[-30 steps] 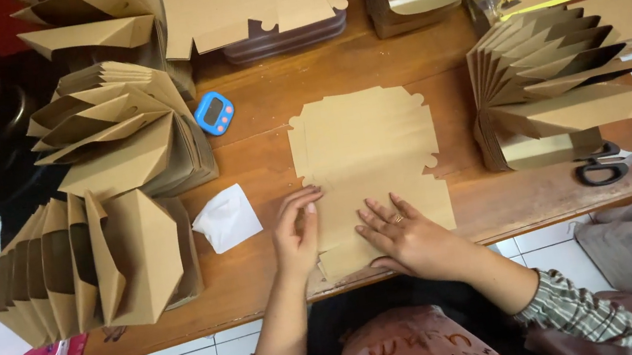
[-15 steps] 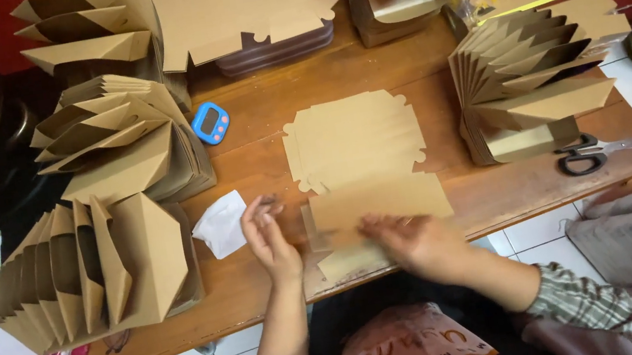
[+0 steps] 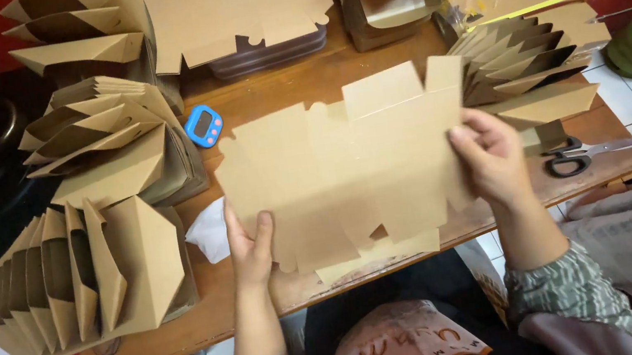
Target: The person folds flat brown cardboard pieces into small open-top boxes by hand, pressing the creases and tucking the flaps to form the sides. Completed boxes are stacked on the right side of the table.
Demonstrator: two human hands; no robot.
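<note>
I see both hands lifted over the wooden table (image 3: 319,85), holding one flat brown cardboard box blank (image 3: 347,164) spread wide between them. The left hand (image 3: 250,250) grips the blank's lower left edge, thumb on top, forearm rising straight from below. The right hand (image 3: 490,156) clamps the blank's right edge, fingers curled over the front, wrist bent inward. Left of the blank sit a blue timer (image 3: 203,125) and fanned stacks of folded boxes (image 3: 96,269); right of it lie scissors (image 3: 580,157). Half a second ago the blank lay flat on the table under both palms; now it is raised and unfolded.
</note>
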